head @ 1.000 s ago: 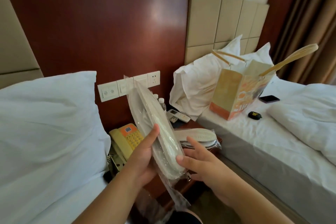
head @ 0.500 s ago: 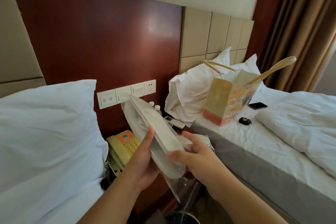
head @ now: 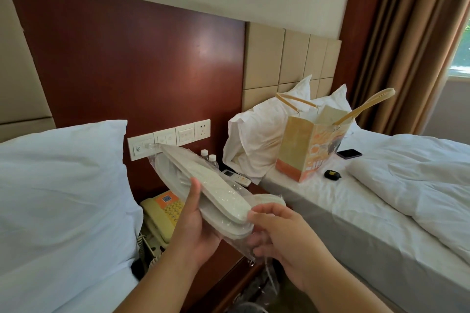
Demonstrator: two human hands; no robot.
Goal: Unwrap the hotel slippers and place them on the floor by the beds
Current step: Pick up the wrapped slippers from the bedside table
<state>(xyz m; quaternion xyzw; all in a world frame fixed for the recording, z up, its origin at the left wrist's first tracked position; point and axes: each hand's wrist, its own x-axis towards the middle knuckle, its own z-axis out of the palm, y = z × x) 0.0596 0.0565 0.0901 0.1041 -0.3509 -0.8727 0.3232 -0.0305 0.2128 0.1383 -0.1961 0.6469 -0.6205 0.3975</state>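
Note:
A pair of flat white hotel slippers (head: 213, 185) lies in a clear plastic wrapper, held at an angle above the nightstand. My left hand (head: 197, 226) grips the pack from below, thumb pressed on top. My right hand (head: 282, 234) pinches the near end of the wrapper, whose loose plastic (head: 256, 256) hangs down below the hands. A second wrapped pair of slippers (head: 269, 199) rests on the nightstand just behind the held pack.
The wooden nightstand (head: 229, 259) carries a yellow telephone (head: 162, 216), a remote (head: 236, 176) and two water bottles (head: 208, 157). Beds with white pillows stand left (head: 58, 198) and right (head: 381, 211). The right bed holds a paper bag (head: 307, 147), a phone (head: 349, 153) and a small black case (head: 332, 174).
The slipper pack has tilted from nearly upright to a flatter slant. My right hand has closed onto its near end. The camera view has tipped upward.

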